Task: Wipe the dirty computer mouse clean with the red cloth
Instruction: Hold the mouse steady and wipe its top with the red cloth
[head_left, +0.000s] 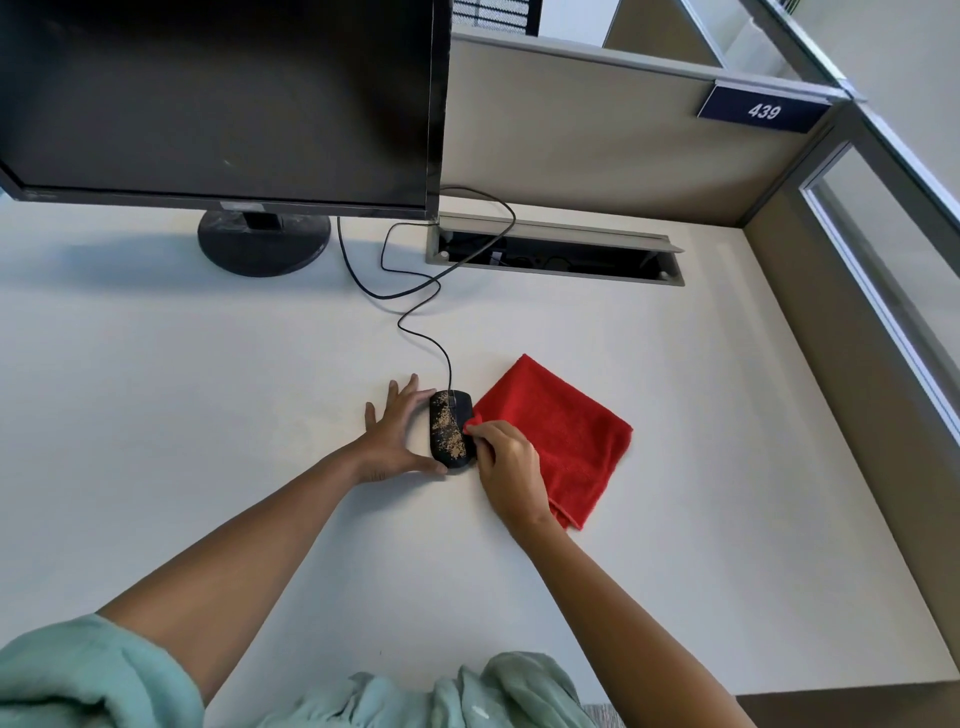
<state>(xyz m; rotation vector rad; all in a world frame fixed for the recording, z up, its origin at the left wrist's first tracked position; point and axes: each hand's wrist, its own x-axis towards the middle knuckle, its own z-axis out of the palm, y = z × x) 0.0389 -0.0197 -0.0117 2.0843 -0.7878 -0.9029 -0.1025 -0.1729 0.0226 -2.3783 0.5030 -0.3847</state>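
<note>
red cloth (561, 431) corner pinched by right hand (511, 473); left hand (397, 436) steadies mouse (451, 428).

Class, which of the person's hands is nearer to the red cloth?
Right. The right hand pinches the cloth's corner beside the mouse. The left hand rests against the mouse's far side, apart from the cloth.
</note>
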